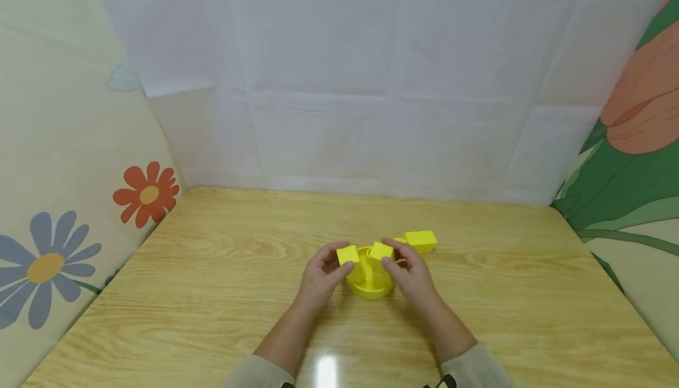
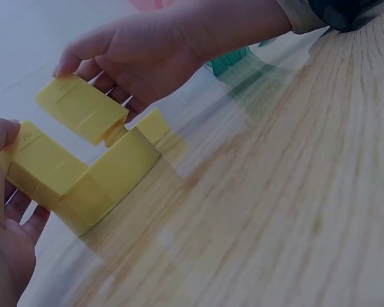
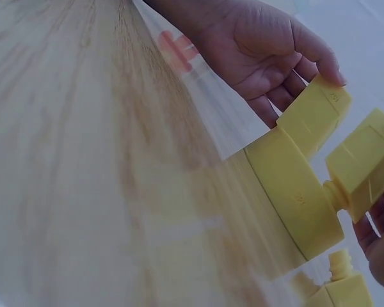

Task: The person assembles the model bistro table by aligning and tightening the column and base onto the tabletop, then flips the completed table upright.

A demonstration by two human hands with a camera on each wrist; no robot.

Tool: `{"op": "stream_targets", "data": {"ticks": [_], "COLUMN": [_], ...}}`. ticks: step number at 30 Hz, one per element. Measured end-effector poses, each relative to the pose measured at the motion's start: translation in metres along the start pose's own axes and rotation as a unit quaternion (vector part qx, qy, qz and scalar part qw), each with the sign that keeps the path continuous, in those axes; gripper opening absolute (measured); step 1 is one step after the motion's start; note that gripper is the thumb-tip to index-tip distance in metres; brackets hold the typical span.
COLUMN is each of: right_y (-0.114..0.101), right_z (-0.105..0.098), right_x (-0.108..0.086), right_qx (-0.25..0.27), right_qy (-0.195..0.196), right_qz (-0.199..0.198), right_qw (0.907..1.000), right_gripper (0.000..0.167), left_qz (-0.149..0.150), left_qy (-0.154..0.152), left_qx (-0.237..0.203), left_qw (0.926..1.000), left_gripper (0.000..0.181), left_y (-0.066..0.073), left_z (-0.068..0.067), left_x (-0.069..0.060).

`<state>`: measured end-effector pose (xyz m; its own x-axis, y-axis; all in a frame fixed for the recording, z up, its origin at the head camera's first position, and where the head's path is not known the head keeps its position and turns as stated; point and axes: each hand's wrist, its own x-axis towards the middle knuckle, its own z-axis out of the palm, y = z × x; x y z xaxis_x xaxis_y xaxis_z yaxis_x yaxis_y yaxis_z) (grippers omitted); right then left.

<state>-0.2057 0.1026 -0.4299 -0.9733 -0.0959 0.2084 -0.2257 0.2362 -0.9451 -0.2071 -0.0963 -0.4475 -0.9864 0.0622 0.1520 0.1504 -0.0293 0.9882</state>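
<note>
My left hand (image 1: 317, 277) pinches a yellow box-shaped piece (image 1: 348, 254), thumb on the near side and fingers behind. Its lower end sits at the left rim of a shallow round yellow dish (image 1: 369, 292) on the table. A similar yellow box-shaped piece (image 1: 381, 250) is gripped by my right hand (image 1: 414, 271) over the dish's right side. That piece is tilted, and its narrow threaded neck (image 3: 335, 194) points down toward the dish in the right wrist view. Whether the neck touches the dish, I cannot tell.
Another yellow box-shaped piece (image 1: 421, 240) with a threaded neck (image 3: 339, 263) rests on the table behind my right hand. The wood-grain table (image 1: 212, 270) meets a white sheet (image 1: 318, 111) at the back. Flower-print cloths (image 1: 53, 140) hang at both sides.
</note>
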Motion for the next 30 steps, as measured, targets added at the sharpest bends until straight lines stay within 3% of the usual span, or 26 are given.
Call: {"op": "stream_targets", "data": {"ticks": [6,12,19,30], "right_y": [0.0,-0.0005,-0.0005,0.0008], "right_z": [0.0013,0.0026,0.0023,-0.0032], "right_x": [0.0018,0.0039,0.0062,0.0048], "right_qx": [0.046,0.078,0.082,0.102], "right_qy": [-0.038,-0.06,-0.048,-0.018], "right_qz": [0.034,0.039,0.063,0.045], "right_qw": [0.9976,0.9944,0.9934,0.9936], "right_gripper": [0.041,0.044,0.046,0.042], "left_qz": [-0.004,-0.009,-0.007,-0.007], "left_qy": [-0.004,-0.005,-0.003,-0.002], "left_qx": [-0.004,-0.01,-0.012,0.007], "left_qw": [1.0,0.9999,0.9999,1.0], "left_gripper": [0.041,0.04,0.04,0.04], "left_y": [0.0005,0.0003,0.0012,0.0042], "left_z": [0.0009,0.0013,0.0012,0.0003], "left_x": [-0.0007,-0.0011,-0.0011,-0.0022]}}
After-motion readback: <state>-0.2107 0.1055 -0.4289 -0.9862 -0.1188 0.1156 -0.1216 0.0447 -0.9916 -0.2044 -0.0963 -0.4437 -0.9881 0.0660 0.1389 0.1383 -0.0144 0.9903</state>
